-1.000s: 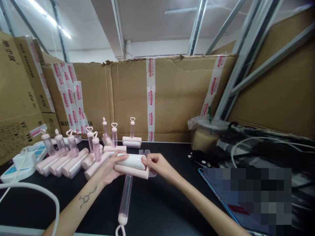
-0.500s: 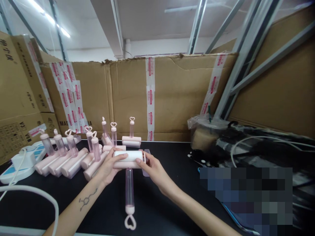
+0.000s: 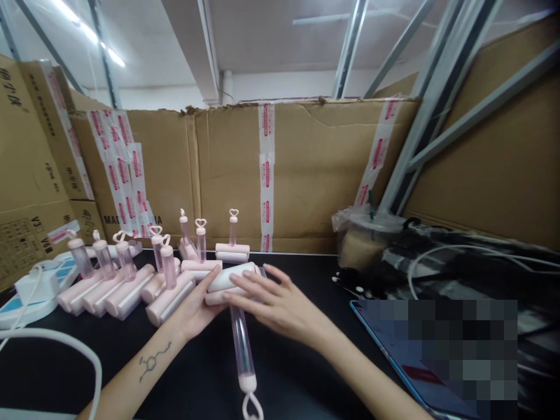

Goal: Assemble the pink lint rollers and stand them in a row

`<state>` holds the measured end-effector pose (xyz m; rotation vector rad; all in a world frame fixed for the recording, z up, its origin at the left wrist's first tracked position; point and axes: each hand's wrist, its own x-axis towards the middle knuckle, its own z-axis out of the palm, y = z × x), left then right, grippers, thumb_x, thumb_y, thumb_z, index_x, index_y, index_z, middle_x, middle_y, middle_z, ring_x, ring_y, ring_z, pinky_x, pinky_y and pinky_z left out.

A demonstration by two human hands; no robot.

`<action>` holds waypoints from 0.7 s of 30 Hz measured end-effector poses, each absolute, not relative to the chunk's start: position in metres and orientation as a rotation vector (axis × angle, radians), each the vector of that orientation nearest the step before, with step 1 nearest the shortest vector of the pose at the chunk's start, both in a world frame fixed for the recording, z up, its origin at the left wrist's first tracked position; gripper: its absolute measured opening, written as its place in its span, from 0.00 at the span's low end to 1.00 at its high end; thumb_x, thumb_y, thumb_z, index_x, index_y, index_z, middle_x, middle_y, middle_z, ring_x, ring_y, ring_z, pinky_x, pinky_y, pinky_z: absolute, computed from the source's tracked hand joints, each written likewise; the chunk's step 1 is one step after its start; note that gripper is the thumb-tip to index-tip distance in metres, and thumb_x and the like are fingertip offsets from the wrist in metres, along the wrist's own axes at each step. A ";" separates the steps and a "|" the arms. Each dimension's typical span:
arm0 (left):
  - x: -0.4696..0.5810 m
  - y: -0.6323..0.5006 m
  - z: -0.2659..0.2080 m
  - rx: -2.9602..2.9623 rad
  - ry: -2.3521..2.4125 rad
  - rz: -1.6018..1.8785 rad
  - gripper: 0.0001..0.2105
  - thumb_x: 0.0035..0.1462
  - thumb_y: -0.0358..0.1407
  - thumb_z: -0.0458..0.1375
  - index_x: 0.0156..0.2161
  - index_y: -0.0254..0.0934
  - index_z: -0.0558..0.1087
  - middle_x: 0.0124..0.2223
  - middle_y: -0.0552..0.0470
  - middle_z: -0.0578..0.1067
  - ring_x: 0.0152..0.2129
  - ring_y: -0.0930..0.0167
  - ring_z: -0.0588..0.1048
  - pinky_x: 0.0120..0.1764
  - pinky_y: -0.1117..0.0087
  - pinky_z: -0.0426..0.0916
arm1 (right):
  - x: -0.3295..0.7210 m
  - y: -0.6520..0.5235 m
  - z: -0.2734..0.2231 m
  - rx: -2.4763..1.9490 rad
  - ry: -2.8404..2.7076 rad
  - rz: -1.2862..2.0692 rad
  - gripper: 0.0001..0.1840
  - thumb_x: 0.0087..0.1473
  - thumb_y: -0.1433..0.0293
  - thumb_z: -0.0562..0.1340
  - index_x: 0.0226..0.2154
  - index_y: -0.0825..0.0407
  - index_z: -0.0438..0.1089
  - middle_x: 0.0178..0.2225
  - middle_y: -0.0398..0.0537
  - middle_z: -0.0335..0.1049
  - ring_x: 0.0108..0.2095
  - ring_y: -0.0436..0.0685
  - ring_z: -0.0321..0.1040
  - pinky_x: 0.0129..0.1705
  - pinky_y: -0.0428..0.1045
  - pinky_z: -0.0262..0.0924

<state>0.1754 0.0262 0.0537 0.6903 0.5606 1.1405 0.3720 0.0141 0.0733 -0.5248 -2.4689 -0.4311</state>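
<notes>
My left hand (image 3: 199,315) is closed round the left end of a pink lint roller (image 3: 219,298) with a white sticky roll (image 3: 228,277). The roller is tilted, its right end higher. Its clear handle (image 3: 242,344) points down toward me and ends in a pink heart-shaped loop. My right hand (image 3: 280,303) lies over the right part of the roll with fingers stretched out and spread. Behind those fingers a bit of clear plastic (image 3: 263,272) shows, mostly hidden. Several similar lint rollers (image 3: 131,291) stand handle-up on the black table to the left and behind.
A white power strip (image 3: 26,300) with a plug lies at far left, and a white cable (image 3: 65,338) loops in front. Toward the right are a plastic cup (image 3: 363,245) with a brown drink, a blue-edged phone (image 3: 389,350) and black bags (image 3: 441,274). Cardboard (image 3: 227,175) walls the back.
The roller has turned, its handle swinging right and its right end rising. My right hand has gone from gripping its end to spread fingers over the roll.
</notes>
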 end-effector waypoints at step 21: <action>0.186 0.035 0.001 1.804 1.284 1.157 0.20 0.39 0.32 0.62 0.39 0.37 0.59 0.43 0.44 0.66 0.45 0.59 0.65 0.50 0.58 0.55 | 0.374 0.068 0.023 -1.022 -1.836 0.853 0.24 0.50 0.50 0.55 0.37 0.53 0.63 0.37 0.49 0.65 0.41 0.58 0.63 0.47 0.55 0.57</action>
